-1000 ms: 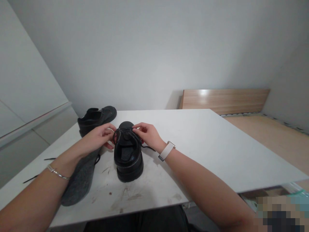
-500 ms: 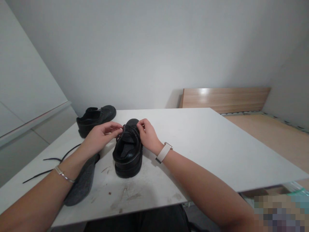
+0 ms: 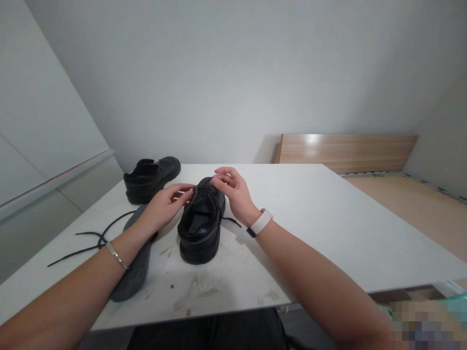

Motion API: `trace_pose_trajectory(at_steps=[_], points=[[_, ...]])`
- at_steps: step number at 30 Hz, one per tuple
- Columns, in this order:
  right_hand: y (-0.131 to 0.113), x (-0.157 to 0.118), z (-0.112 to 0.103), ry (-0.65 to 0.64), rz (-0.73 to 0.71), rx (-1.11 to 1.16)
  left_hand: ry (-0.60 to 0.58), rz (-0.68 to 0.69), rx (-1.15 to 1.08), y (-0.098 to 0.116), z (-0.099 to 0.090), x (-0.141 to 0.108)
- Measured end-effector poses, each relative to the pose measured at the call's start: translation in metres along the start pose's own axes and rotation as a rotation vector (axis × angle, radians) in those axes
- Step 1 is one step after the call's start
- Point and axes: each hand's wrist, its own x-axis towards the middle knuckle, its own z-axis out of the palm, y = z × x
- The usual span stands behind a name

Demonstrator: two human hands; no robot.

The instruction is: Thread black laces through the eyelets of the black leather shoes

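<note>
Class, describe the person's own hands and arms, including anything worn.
The left hand and right hand are gloveless, and no sleeves show. A thin silver bracelet circles the left wrist; a broad pale strap, dark at one end, the right.

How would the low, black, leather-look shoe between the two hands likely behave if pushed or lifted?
Pushed, the black shoe would probably slide rather than tip, since it stands upright on a thick, broad sole. Lifted, its heel would likely keep its shape, as the collar stands open unaided. Its thin black lace would probably dangle: a loose end trails to the right.
</note>
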Motion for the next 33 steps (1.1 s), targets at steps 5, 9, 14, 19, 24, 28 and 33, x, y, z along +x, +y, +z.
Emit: trace_pose_trajectory(at_steps=[5, 9, 14, 19, 24, 28, 33], points=[[-0.004, 0.001, -0.006, -0.028, 0.037, 0.134, 0.023, 0.053, 0.005, 0.002, 0.004, 0.0], [-0.002, 0.002, -0.011, -0.051, 0.024, 0.041, 0.036, 0.055, -0.027, 0.003, 0.007, 0.001], [0.006, 0.001, -0.01, -0.085, 0.03, 0.002, 0.034, -0.025, -0.152, 0.005, 0.014, 0.007], [0.009, 0.0, -0.007, -0.08, 0.045, 0.124, 0.037, -0.029, -0.284, 0.002, 0.016, 0.013], [0.004, 0.006, -0.014, -0.004, 0.063, 0.103, 0.094, 0.081, -0.312, 0.006, 0.012, 0.009], [0.0, 0.013, -0.025, -0.015, 0.066, -0.036, 0.101, 0.108, -0.261, 0.016, 0.007, 0.004], [0.002, 0.016, -0.032, -0.045, -0.082, -0.379, 0.148, 0.185, 0.105, 0.024, -0.005, -0.001]])
